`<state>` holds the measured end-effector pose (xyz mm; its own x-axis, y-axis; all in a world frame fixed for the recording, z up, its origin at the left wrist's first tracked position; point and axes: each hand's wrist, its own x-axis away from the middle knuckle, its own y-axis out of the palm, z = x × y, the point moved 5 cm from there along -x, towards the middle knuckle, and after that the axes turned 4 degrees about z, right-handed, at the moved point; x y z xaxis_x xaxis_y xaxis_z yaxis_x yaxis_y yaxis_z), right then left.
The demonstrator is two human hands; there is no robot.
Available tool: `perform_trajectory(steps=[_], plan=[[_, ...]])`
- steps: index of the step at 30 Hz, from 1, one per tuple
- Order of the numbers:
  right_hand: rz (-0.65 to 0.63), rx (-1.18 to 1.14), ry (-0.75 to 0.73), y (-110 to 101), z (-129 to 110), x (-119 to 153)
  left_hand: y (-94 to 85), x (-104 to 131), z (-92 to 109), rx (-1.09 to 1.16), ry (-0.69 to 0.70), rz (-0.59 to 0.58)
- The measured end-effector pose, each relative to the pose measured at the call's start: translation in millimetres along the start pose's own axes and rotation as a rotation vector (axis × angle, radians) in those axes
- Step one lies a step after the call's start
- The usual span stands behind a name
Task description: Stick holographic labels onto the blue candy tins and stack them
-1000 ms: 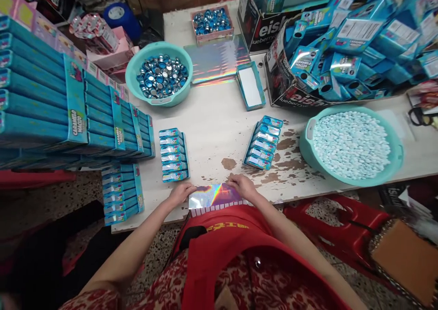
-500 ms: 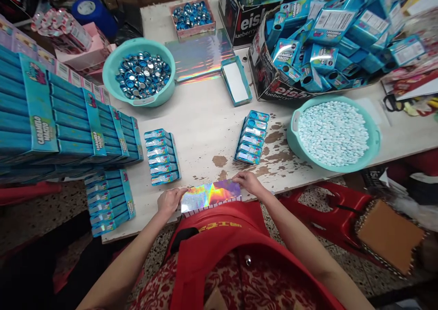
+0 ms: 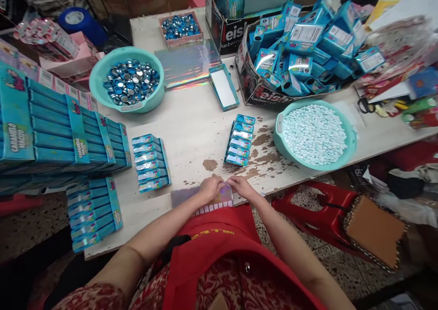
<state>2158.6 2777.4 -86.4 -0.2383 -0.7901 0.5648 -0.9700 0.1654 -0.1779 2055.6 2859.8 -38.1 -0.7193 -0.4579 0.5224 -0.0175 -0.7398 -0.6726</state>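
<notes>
A shiny holographic sheet (image 3: 183, 198) lies at the table's front edge, against the red apron. Its near edge shows a row of pale strips (image 3: 214, 206). My left hand (image 3: 209, 189) reaches across the sheet, fingers closed at its far right corner. Right beside it, my right hand (image 3: 240, 187) pinches the same corner. The fingertips nearly meet, and the small part between them is hard to make out. Just beyond the hands stands a small blue tray of upright candy packs (image 3: 239, 141). A similar pack tray (image 3: 150, 163) stands to the left.
Blue display boxes (image 3: 51, 132) are stacked at left. One teal basin (image 3: 155, 93) holds metal-and-blue caps, another (image 3: 281, 141) white-blue candies. An open carton (image 3: 255, 93) overflows with blue packs. A small blue tray (image 3: 212, 84) and another holographic sheet (image 3: 185, 61) lie behind. A red stool (image 3: 308, 219) stands at right.
My left hand has left the sheet's left end and moved right, up to my right hand at the far right corner. The view has shifted slightly.
</notes>
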Motion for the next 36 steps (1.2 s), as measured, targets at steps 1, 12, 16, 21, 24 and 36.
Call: perform_trajectory(steps=[1, 12, 16, 21, 24, 36], plan=[[0.029, 0.012, -0.004, -0.1, 1.3, 0.5, 2.2, -5.8, -1.2, 0.019, -0.028, -0.034], [0.506, 0.733, -0.430, -5.8, -28.8, 40.9, 8.2, -12.1, -14.3, 0.133, 0.050, -0.026], [0.429, 1.004, -0.562, 14.1, -24.4, 49.3, 10.8, -14.4, -16.1, 0.123, 0.036, 0.001], [0.452, 1.098, -0.639, 20.7, -13.6, 55.5, 14.9, -16.5, -19.6, 0.093, -0.004, -0.012], [0.447, 1.119, -0.712, 22.2, -13.4, 58.8, 14.1, -17.7, -20.1, 0.109, -0.019, -0.006], [0.290, 1.140, -0.570, -3.3, -47.0, 56.1, 12.4, -19.8, -21.3, 0.011, -0.076, 0.015]])
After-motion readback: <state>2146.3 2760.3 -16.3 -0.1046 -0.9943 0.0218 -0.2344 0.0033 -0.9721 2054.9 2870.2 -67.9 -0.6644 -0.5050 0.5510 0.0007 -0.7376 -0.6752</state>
